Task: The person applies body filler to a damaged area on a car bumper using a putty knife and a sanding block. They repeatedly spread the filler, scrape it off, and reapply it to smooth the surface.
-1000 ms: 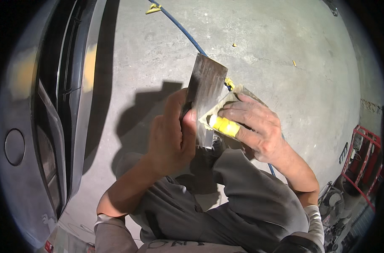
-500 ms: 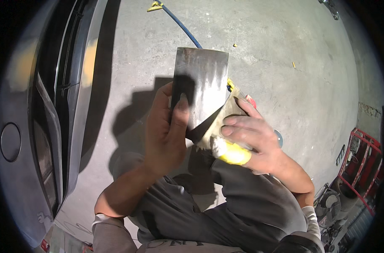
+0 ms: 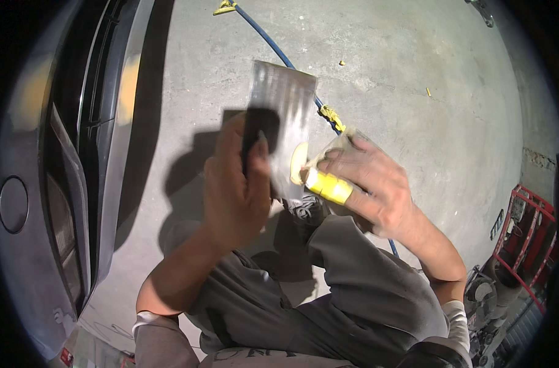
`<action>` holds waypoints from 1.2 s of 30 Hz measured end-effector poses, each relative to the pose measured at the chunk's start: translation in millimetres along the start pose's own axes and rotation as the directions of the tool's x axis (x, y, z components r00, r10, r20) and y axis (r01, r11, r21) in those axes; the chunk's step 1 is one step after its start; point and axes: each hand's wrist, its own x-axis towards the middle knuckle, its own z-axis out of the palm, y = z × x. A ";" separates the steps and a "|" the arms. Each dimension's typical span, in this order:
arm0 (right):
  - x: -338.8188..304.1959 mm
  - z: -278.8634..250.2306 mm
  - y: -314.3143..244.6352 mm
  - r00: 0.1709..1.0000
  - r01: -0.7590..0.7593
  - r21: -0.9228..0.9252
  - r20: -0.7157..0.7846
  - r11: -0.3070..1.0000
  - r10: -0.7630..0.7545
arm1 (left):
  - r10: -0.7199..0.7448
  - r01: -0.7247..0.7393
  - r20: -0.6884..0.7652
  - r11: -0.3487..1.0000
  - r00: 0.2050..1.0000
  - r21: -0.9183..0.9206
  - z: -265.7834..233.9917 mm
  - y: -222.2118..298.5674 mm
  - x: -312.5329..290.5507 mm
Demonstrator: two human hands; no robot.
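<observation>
My left hand (image 3: 233, 184) grips a flat rectangular metal plate (image 3: 285, 92) by its left edge, thumb across its face. The plate is tilted, and a dark shadow covers part of it. A pale yellow smear (image 3: 299, 162) shows near its lower right edge. Close beside it, my right hand (image 3: 374, 178) is closed on a thin, pale, flat spreader (image 3: 337, 147), blurred by motion and partly hidden by the fingers. A bright yellow wrapping (image 3: 331, 187) seems to cover the right thumb, its tip close to the smear.
A car body (image 3: 31, 153) with yellowish patches stands along the left. Beyond the plate, a blue hose (image 3: 264, 37) with a yellow tie (image 3: 331, 116) crosses the concrete floor (image 3: 377, 55). At the right stands a red metal rack (image 3: 524, 239). My bent knees (image 3: 365, 270) are below my hands.
The plate has turned and shifted slightly left. My right hand has moved up and turned, drawing the spreader off the plate's lower corner. The pale yellow smear now shows.
</observation>
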 end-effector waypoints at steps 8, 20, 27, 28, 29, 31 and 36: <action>0.2 3.2 -0.3 0.995 -0.031 0.003 -0.099 1.000 0.031 | -0.127 0.128 0.015 0.983 0.992 -0.131 -0.4 1.4 2.1; 0.3 8.4 -12.2 0.976 -0.063 0.041 -0.206 0.997 0.070 | 0.001 -0.003 -0.035 0.998 0.999 -0.069 3.9 4.1 2.4; 3.7 7.7 -4.4 0.972 -0.052 -0.002 -0.230 0.999 0.050 | -0.124 0.123 -0.031 0.991 0.992 -0.053 2.7 -1.5 1.2; 4.5 7.5 -6.0 0.969 -0.114 -0.001 -0.219 0.993 0.111 | -0.056 0.055 -0.043 0.998 0.997 -0.019 2.6 -1.6 0.6; 5.3 7.6 -7.1 0.989 -0.051 -0.027 -0.140 0.998 0.046 | 0.013 -0.012 -0.052 1.000 0.999 0.014 3.6 -1.9 0.8; 5.9 8.3 -10.4 1.000 0.020 -0.022 -0.017 1.000 -0.020 | -0.007 0.007 -0.037 1.000 0.999 -0.023 3.9 -0.7 0.4; 3.3 8.4 -9.2 0.982 -0.076 0.003 -0.172 0.997 0.076 | -0.015 0.015 -0.023 1.000 1.000 -0.005 4.7 3.3 3.2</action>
